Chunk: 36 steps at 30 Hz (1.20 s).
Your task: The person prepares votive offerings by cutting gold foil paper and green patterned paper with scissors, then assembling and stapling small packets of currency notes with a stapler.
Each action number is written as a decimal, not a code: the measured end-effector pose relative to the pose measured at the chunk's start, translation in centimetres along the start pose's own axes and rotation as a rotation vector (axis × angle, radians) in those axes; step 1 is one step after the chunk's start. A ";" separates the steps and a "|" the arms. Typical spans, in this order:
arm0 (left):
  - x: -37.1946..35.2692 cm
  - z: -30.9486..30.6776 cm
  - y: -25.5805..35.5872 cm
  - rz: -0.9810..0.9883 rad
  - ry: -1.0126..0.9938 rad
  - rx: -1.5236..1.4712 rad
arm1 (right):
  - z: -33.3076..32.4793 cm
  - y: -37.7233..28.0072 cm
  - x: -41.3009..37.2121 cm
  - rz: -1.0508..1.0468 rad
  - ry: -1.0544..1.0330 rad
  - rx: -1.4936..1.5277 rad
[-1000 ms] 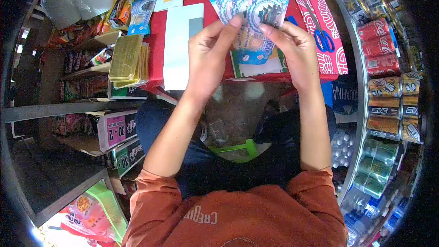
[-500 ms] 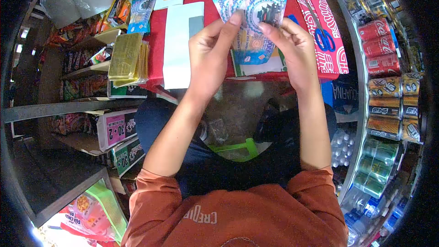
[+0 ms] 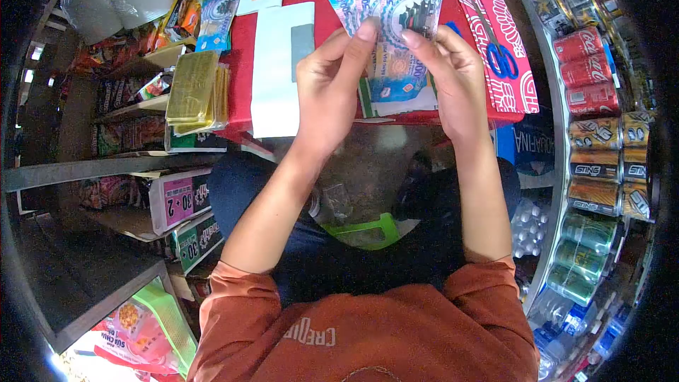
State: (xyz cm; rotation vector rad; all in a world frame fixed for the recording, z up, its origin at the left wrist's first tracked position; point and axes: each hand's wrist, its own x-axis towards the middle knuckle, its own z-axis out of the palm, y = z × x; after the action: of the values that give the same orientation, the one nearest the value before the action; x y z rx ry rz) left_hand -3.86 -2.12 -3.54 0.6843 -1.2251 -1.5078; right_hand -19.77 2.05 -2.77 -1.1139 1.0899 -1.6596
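Note:
Several blue paper banknotes (image 3: 407,49) are spread like a fan above the table's near edge, held upright between both hands. My left hand (image 3: 338,74) pinches the fan from its left side, the thumb lying across the front. From the right, my right hand (image 3: 456,74) grips the front notes with its thumb on their printed face. The fingers of both hands are partly hidden behind the notes. Beneath them lies a white and green sheet (image 3: 408,105). Left of the hands is a white paper packet (image 3: 272,110) with a grey patch.
Blue-handled scissors (image 3: 501,62) lie on pink patterned paper (image 3: 523,95) on the red-covered table (image 3: 237,74). Gold packets (image 3: 192,88) and a blue note stack (image 3: 218,18) stand at the left shelves. Drink cans (image 3: 593,99) line the right side.
The fan has shifted slightly between my hands, and the front notes now sit a little differently, more to the right. Both hands keep their grip.

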 end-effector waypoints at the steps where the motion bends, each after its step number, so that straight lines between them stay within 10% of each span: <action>1: 0.0 0.0 0.0 0.005 -0.002 0.007 | 0.0 0.0 0.0 0.003 -0.002 0.001; 36: 0.0 0.6 -0.6 0.034 -0.034 -0.086 | 0.2 -0.4 -0.3 -0.003 0.000 -0.023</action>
State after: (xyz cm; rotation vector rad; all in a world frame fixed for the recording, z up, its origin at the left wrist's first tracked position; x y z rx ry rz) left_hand -4.62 -1.93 -3.93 0.5797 -1.1844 -1.5403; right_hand -19.53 2.34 -2.44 -1.1307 1.1098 -1.6532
